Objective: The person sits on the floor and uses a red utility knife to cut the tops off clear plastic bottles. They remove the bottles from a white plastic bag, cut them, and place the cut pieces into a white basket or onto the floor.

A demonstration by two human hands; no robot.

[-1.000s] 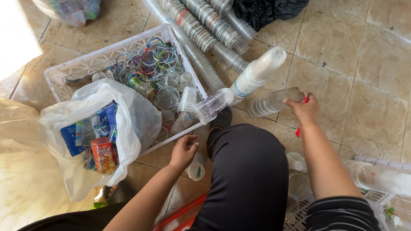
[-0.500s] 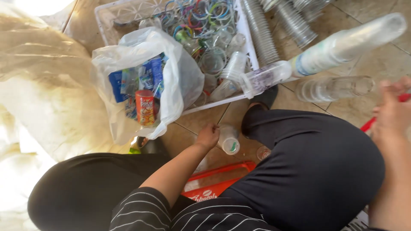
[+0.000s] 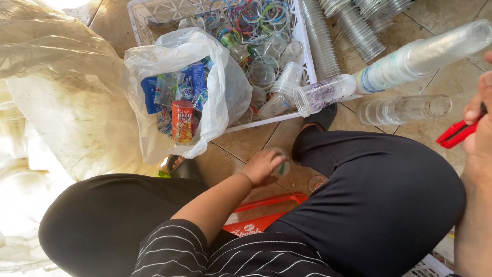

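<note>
Since the earlier frame your left hand [image 3: 262, 166] has closed over the small clear cup [image 3: 280, 165] on the tiled floor [image 3: 246, 143] between your knees, and your view has turned a little more to the left, so your right hand [image 3: 479, 120] is now only at the right edge. The fingers of your left hand are curled around the cup and grip it from above; the cup shows a green mark at its side and sits low near the floor, just in front of your black trouser leg [image 3: 379, 200]. Your right hand holds a red tool [image 3: 456, 133]; its fingers are partly cut off by the edge, but they are wrapped on the handle. Beside this hand, two stacks of clear cups lie on the floor: a long stack [image 3: 425, 54] and a shorter stack [image 3: 405, 109] below it. Behind your left hand stands a white plastic crate [image 3: 302, 36] with coloured rings and loose cups inside. A white plastic bag [image 3: 225, 87] with wrappers and a small red packet [image 3: 182, 120] leans on the front of the crate. A large clear sack [image 3: 61, 92] lies at the left. Under your leg is a red crate [image 3: 256, 223], and another small cup [image 3: 316, 182] lies near it on the floor.
</note>
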